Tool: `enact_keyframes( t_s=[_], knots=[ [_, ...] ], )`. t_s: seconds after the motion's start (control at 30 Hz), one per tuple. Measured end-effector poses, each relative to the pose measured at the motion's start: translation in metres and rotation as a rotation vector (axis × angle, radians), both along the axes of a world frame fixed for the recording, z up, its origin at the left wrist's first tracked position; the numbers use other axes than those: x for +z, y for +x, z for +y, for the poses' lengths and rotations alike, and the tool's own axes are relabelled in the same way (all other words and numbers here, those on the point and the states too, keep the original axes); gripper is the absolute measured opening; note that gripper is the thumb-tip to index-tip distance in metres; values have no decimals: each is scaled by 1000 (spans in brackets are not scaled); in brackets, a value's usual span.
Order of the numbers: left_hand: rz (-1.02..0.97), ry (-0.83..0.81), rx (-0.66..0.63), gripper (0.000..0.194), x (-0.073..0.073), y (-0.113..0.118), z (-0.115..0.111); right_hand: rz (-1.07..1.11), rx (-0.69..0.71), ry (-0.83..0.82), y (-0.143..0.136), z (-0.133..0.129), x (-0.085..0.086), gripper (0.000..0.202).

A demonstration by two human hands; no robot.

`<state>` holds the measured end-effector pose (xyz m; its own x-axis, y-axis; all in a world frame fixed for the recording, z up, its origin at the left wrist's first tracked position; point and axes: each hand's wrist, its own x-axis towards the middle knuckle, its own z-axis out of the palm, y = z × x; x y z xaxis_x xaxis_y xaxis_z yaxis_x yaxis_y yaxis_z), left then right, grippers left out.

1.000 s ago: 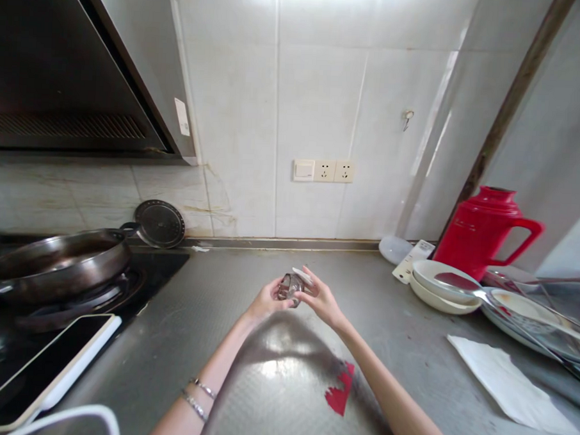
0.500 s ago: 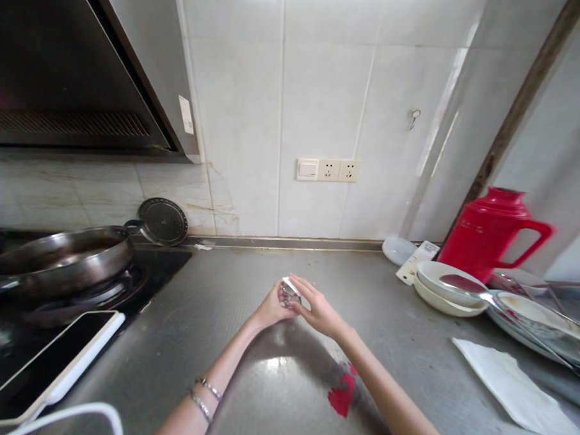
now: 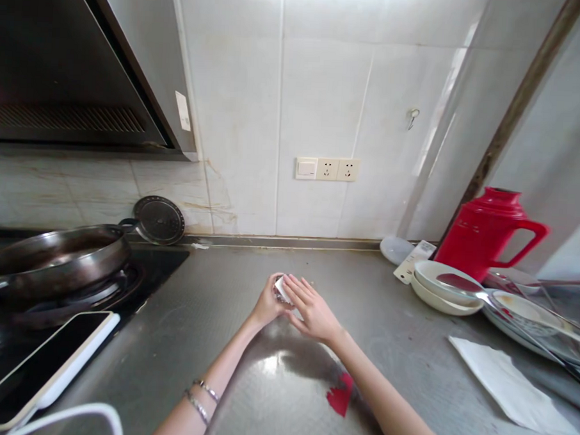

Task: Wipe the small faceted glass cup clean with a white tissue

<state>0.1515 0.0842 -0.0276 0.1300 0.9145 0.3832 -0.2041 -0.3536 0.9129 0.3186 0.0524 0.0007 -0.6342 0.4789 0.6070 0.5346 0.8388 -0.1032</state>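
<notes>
Just above the middle of the steel counter, my left hand (image 3: 267, 304) is wrapped round a small clear, glass-like object (image 3: 281, 296). A small white piece (image 3: 284, 288) lies over the top of that object. My right hand (image 3: 313, 308) rests on the white piece with its fingers stretched out close together, partly covering it. The right thumb reaches toward the left hand. What the clear object is cannot be made out, since both hands hide much of it. Silver bracelets circle the left wrist.
A steel pan (image 3: 60, 259) stands on the black stove (image 3: 163, 269) at left, a phone (image 3: 47, 367) near it. At right are a red thermos (image 3: 479, 235), stacked bowls (image 3: 447, 304), plates and a white napkin (image 3: 513, 387). Red scraps (image 3: 340, 399) lie near my right forearm.
My right hand has shifted left over the clear object, its fingers now flatter and covering more of the white piece. My left hand still holds the object. The view has moved slightly.
</notes>
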Motion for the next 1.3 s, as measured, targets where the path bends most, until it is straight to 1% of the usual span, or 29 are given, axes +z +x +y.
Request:
enact_keyframes(
  t_s=[0.07,0.13,0.23,0.37,0.5,0.63,0.7,0.8,0.87,0.93,1.0,1.07,1.13,1.23,1.3],
  knots=[
    [18,2,-7,75,1,-1,0,24,-59,-5,3,1,1,66],
    [25,-12,5,77,2,-1,0,32,-86,9,6,2,1,65],
    [25,-25,24,76,5,-2,0,5,-44,74,6,1,-1,66],
    [88,18,11,74,7,-1,-1,-23,5,157,-3,-2,-5,67],
    [107,62,-15,76,5,1,-1,52,-45,133,-4,-2,-4,61],
    [118,44,-7,74,6,1,0,176,-53,136,2,2,-5,59],
    [114,39,5,71,6,1,1,181,-43,151,3,2,-6,60],
    [120,45,-1,66,4,0,2,119,-2,181,0,-1,-7,64],
    [145,70,-10,68,1,1,2,99,17,190,-3,-2,-7,65],
    [186,108,-20,73,-3,3,2,123,-3,161,-3,-2,-6,63],
    [221,130,-15,74,-4,4,2,175,-43,114,-1,1,-7,61],
    [221,115,-2,71,-3,5,1,223,-62,90,2,3,-8,59],
    [170,80,1,68,1,4,0,247,-54,105,5,4,-9,58],
    [91,37,-16,63,9,2,0,206,-28,154,4,2,-8,61],
    [88,32,-13,62,11,1,0,155,-14,176,2,-1,-7,62]
  ],
)
